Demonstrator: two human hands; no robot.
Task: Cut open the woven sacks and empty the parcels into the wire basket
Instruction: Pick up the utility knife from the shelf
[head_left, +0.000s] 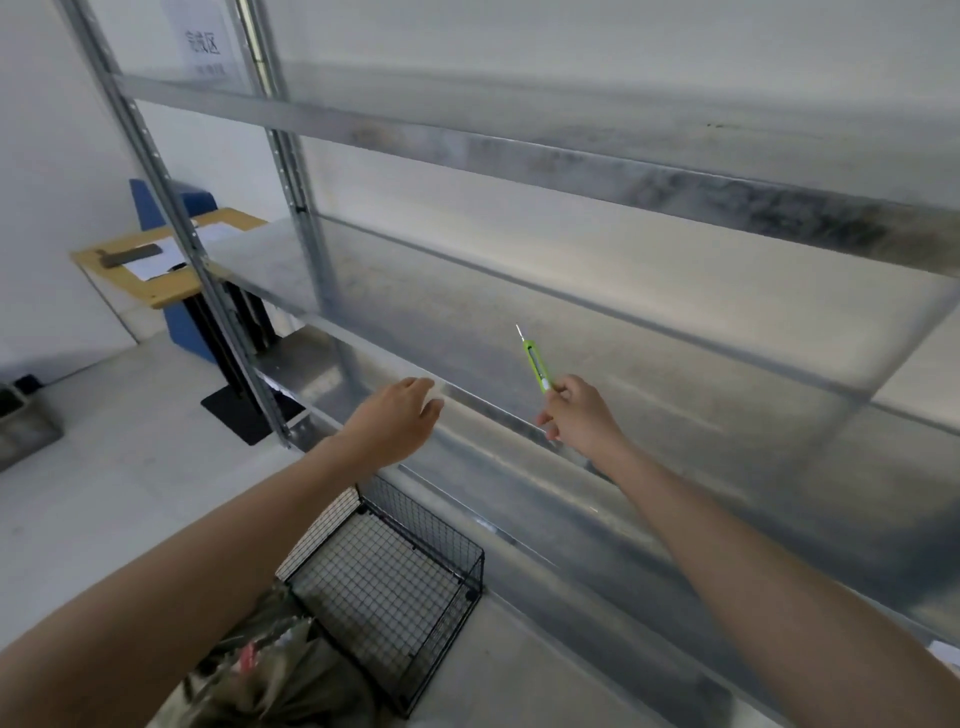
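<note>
While the right grip (576, 413) pinches a blade-out green knife (537, 366) mid-frame and the left grip (400, 421) hovers slack-fingered, the wire basket (436, 545) sits empty lower centre, so cutting looks unstarted: next, find a sack.

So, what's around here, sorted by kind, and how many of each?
hands: 2, the left hand empty, the right hand holding the knife
green knife: 1
wire basket: 1
metal shelf rack: 1
wooden stand: 1
Total: 6
</note>
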